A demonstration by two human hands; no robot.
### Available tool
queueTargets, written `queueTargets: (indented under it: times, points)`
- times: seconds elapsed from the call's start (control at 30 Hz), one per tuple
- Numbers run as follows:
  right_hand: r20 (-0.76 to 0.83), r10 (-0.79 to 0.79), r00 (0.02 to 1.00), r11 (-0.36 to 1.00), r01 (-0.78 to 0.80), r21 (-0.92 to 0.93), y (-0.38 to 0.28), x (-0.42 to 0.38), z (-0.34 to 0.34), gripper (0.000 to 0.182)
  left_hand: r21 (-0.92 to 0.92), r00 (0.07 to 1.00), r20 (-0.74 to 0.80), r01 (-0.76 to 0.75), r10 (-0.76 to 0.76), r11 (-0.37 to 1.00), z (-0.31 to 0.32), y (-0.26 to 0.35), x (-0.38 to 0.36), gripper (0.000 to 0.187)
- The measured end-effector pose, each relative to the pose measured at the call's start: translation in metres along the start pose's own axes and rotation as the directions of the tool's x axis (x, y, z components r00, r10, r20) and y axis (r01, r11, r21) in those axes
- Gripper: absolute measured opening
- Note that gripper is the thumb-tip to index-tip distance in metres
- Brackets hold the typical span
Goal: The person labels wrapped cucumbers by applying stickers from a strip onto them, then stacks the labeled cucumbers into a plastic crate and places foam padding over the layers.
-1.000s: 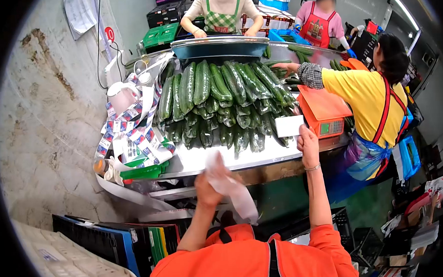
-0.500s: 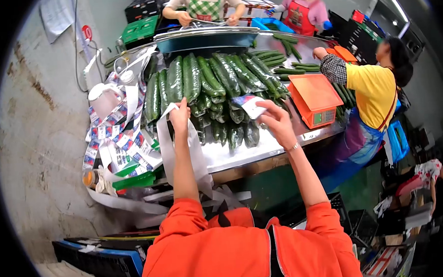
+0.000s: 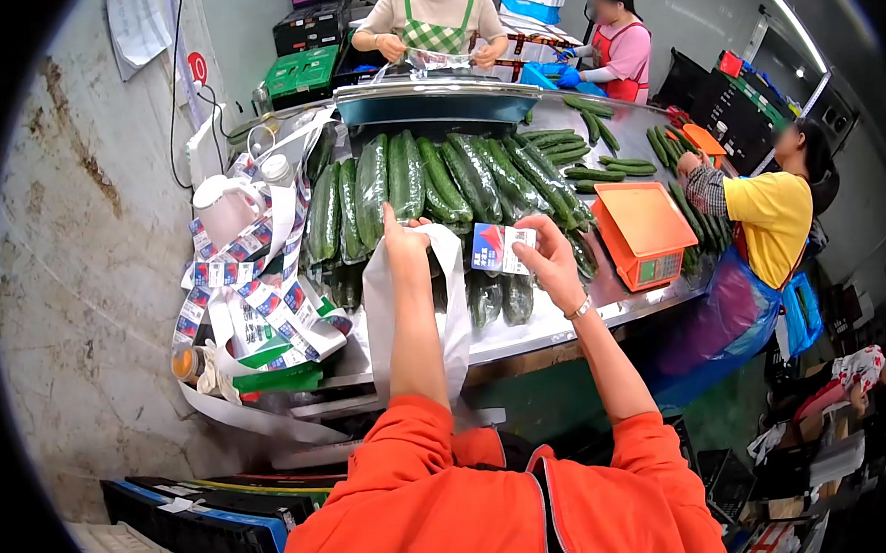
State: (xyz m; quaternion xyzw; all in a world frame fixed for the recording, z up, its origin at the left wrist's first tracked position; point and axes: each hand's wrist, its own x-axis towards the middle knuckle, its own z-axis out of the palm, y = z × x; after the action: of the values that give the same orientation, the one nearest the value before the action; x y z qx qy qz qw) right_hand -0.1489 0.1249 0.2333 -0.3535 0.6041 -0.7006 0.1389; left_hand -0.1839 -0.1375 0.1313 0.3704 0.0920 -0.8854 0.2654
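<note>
My left hand (image 3: 406,243) is closed on a long white paper strip (image 3: 457,321), which hangs in a loop over the table's front edge. In my right hand (image 3: 555,263), a blue, red and white printed label (image 3: 500,248) is pinched by one edge, its printed face showing. Both hands are over the front of a pile of plastic-wrapped cucumbers (image 3: 373,185). The pile lies on the metal table, and part of it is hidden behind my hands and the strip.
Tangled label strips (image 3: 284,310), a white jug (image 3: 227,210) and green plastic (image 3: 278,377) crowd the left end. An orange scale (image 3: 644,231) stands right of the pile, a sealing machine (image 3: 434,102) behind it. Loose cucumbers (image 3: 613,167) lie farther back. Co-workers stand around the table.
My left hand has moved right with the strip, closer to my right hand. The label has turned to face me more. The co-worker in yellow now reaches to cucumbers beyond the scale.
</note>
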Motion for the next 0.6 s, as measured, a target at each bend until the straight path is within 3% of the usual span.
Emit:
queueTargets:
  times: [0.1, 0.17, 0.2, 0.23, 0.3, 0.37, 0.43, 0.5, 0.6]
  points:
    - [-0.011, -0.01, 1.0, 1.0, 0.01, 0.011, -0.005, -0.001, -0.01, 0.033, 0.118, 0.997, 0.058, 0.048, -0.055, 0.992, 0.013, -0.005, -0.001, 0.043]
    - [0.01, -0.021, 1.0, 0.999, 0.021, -0.036, -0.005, -0.002, -0.017, 0.034, 0.189, 0.963, 0.215, -0.205, 0.164, 0.96, 0.025, -0.021, -0.015, 0.047]
    - [0.01, -0.008, 1.0, 0.997, 0.008, -0.077, -0.007, -0.002, -0.02, 0.035, 0.09, 0.972, 0.116, -0.216, 0.205, 0.972, 0.038, -0.028, -0.028, 0.049]
    - [0.014, -0.018, 1.0, 0.997, 0.019, -0.069, -0.013, -0.002, -0.019, 0.035, 0.101, 0.929, 0.137, -0.359, 0.344, 0.928, 0.046, -0.035, -0.037, 0.049]
    - [0.043, -0.008, 0.999, 0.99, 0.014, -0.144, -0.024, -0.001, -0.025, 0.036, 0.074, 0.907, 0.12, -0.415, 0.405, 0.907, 0.055, -0.038, -0.042, 0.049]
    - [0.062, -0.026, 0.998, 0.986, 0.035, -0.161, -0.035, 0.0, -0.028, 0.039, 0.103, 0.874, 0.226, -0.461, 0.43, 0.882, 0.043, -0.031, -0.045, 0.044]
    - [0.085, -0.019, 0.996, 0.972, 0.038, -0.231, -0.056, 0.0, -0.035, 0.04, 0.128, 0.714, 0.447, -0.647, 0.538, 0.752, 0.018, -0.028, -0.036, 0.039]
    - [0.144, -0.059, 0.988, 0.97, 0.091, -0.224, -0.069, 0.004, -0.044, 0.041, 0.172, 0.625, 0.556, -0.731, 0.548, 0.66, -0.013, -0.026, -0.063, 0.031]
    - [0.23, -0.058, 0.971, 0.964, 0.115, -0.241, -0.095, 0.007, -0.043, 0.043, 0.226, 0.605, 0.729, -0.655, 0.321, 0.721, -0.051, -0.013, -0.118, 0.025]
